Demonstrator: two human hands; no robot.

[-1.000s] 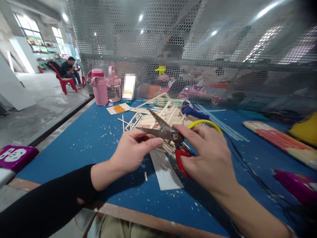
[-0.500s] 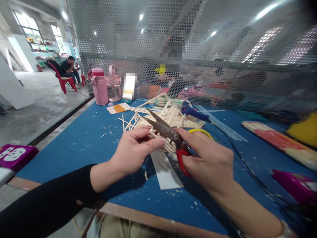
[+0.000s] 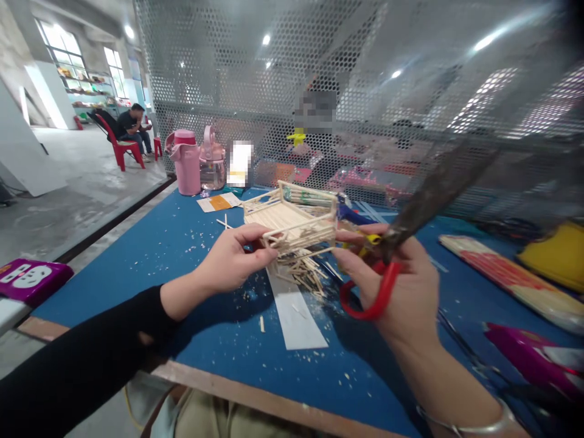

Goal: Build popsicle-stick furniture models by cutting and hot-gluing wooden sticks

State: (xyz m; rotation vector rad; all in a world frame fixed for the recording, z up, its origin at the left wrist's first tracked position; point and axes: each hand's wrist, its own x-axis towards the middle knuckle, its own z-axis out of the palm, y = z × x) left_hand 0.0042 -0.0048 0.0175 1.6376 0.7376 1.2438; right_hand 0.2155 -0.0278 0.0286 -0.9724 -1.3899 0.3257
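Note:
A small box-like frame of thin wooden sticks is held up over the table, with a floor of sticks laid side by side. My left hand pinches its near left corner between thumb and fingers. Looped on my right hand is a pair of scissors with one red and one yellow handle, the blades pointing up and to the right, blurred. The same hand's thumb and fingertips are at the frame's right corner. Below lie a heap of cut sticks and a white paper strip.
Behind the frame lies a blue glue gun, partly hidden. A pack of sticks lies to the right, near a purple box. Pink bottles stand at the back left before a perforated metal screen. A person sits farther off.
The scissors have swung from the sticks to up and right, away from the frame. The stick frame has been turned and lifted into view, and my right fingers now reach its right corner.

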